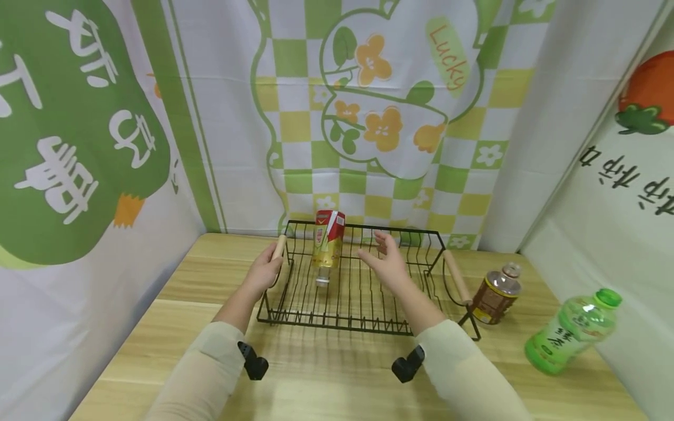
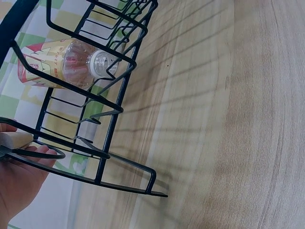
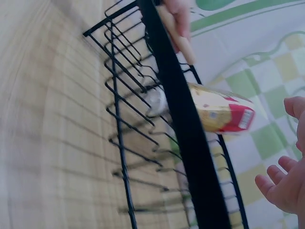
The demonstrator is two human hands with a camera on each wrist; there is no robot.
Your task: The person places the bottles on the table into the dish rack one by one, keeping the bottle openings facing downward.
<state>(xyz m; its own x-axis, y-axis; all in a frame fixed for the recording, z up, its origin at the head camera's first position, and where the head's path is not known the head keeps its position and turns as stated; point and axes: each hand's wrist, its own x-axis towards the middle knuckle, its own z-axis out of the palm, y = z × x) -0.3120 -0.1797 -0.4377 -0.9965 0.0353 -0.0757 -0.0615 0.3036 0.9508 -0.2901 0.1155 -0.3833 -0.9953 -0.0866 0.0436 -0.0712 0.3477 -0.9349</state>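
Observation:
A black wire dish rack [image 1: 368, 327] with wooden side handles stands on the table. My left hand [image 1: 265, 270] grips its left wooden handle [image 1: 281, 245]; in the left wrist view the fingers [image 2: 43, 155] curl round that handle [image 2: 15, 140]. Inside the rack, toward the left, a red and gold labelled bottle [image 1: 327, 240] stands upside down, its white cap [image 2: 102, 64] against the wires. Over the middle of the rack, right of that bottle, my right hand [image 1: 392, 266] is held with thumb and fingers spread and nothing between them. The right wrist view shows this hand [image 3: 288, 183] apart from the bottle [image 3: 221, 109].
Just beyond the right wooden handle [image 1: 457, 278] stands a brown-labelled clear bottle [image 1: 495, 295]. Farther right is a green-capped bottle [image 1: 571, 332]. A patterned curtain [image 1: 295, 117] hangs close behind the rack, and white cloth walls flank the wooden table [image 1: 337, 374].

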